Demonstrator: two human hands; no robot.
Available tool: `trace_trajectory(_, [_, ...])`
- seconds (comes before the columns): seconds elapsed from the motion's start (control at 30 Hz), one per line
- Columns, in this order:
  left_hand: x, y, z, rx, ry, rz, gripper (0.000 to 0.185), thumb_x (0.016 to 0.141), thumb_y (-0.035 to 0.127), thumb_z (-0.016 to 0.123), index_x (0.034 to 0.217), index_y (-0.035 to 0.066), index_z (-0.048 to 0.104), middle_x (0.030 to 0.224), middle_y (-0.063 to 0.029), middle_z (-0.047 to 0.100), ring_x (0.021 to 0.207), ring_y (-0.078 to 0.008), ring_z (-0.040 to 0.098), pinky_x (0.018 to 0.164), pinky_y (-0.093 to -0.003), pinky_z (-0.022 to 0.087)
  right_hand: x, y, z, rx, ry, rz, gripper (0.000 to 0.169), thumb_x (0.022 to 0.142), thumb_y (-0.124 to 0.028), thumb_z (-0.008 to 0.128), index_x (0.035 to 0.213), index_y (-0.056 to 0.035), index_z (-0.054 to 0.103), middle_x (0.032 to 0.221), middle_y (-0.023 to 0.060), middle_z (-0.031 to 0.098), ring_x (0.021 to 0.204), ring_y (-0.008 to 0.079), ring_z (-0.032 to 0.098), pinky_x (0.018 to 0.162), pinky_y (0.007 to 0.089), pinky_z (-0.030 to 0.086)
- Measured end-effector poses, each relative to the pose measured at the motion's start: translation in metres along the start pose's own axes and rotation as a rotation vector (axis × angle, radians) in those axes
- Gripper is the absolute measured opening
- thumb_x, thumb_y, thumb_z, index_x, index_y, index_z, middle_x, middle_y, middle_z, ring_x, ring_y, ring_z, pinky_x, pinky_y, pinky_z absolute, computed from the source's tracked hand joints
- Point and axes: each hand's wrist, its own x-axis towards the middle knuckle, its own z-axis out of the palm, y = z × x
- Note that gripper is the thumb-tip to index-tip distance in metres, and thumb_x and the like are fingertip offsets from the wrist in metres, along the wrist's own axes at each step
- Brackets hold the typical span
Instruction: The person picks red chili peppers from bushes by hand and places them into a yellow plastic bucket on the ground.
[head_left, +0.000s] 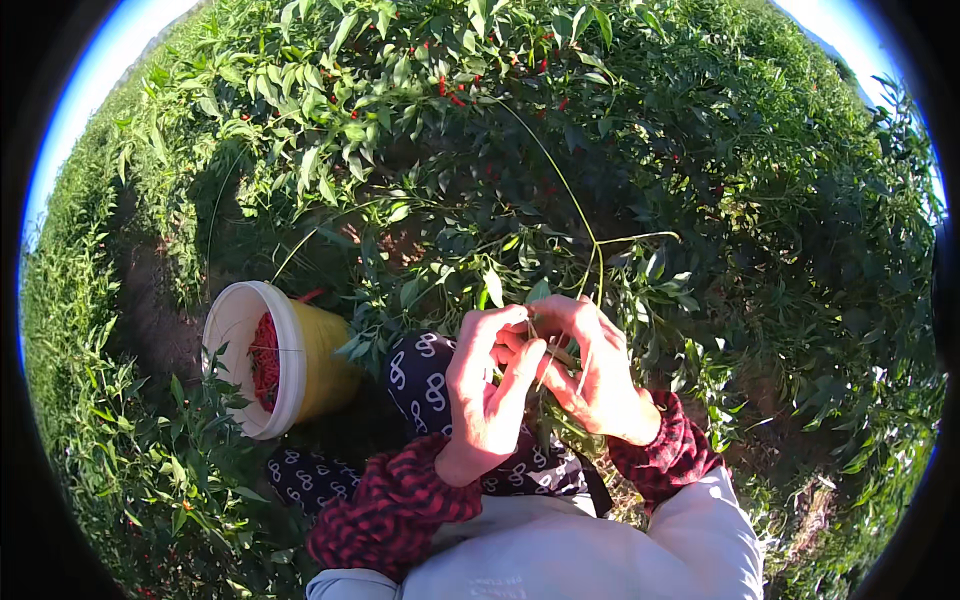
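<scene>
Both hands are close together above my patterned trousers (525, 469). My left hand (491, 390) has its thumb and fingers pinched on thin plant stems. Close at its right, my right hand (596, 367) is curled around the same stems (598, 262), which rise out of the grip towards the plants. Leaves hang below the right hand. Whether a pepper is between the fingertips cannot be told. On my left a yellow bucket (326, 364) with a white rim leans, its mouth turned to the left; small red chili peppers (265, 364) lie inside.
Dense chili pepper plants (315, 97) surround me, with small red peppers (450, 90) among the leaves ahead. Leafy shoots (225, 390) overlap the bucket's near side. Bare soil (161, 300) shows beyond the bucket at the left.
</scene>
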Motion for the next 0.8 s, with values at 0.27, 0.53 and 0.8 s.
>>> trace_trajectory(0.27, [0.069,0.001,0.005,0.484,-0.149,0.417,0.014,0.074,-0.006,0.062,0.085,-0.001,0.054,0.078,-0.0084,0.056,0.064,-0.0164,0.056,0.056,-0.0275,0.044,0.048,0.024,-0.025,0.455,-0.184,0.321,0.057,0.076,-0.002,0.059,0.128,0.0016,0.036,0.086,0.0145,0.058,0.072,0.0204,0.057,0.064,0.0326,0.046])
trace_trajectory(0.53, [0.092,-0.033,-0.002,0.938,-0.355,0.364,0.042,0.071,0.002,0.061,0.112,0.000,0.051,0.103,-0.0158,0.053,0.094,-0.0319,0.051,0.080,-0.0389,0.044,0.125,0.174,-0.059,0.558,-0.162,0.661,0.031,0.084,-0.015,0.047,0.109,0.0020,0.052,0.075,0.0046,0.052,0.064,0.0107,0.054,0.049,0.0242,0.050])
trace_trajectory(0.8, [0.140,-0.139,0.007,1.264,-0.595,-0.217,0.060,0.072,0.022,0.070,0.123,0.005,0.043,0.113,-0.0185,0.047,0.109,-0.0350,0.045,0.087,-0.0478,0.039,0.207,0.274,0.032,1.093,-0.179,0.765,0.018,0.091,-0.020,0.046,0.092,-0.0036,0.051,0.080,0.0053,0.053,0.066,0.0141,0.054,0.051,0.0265,0.047])
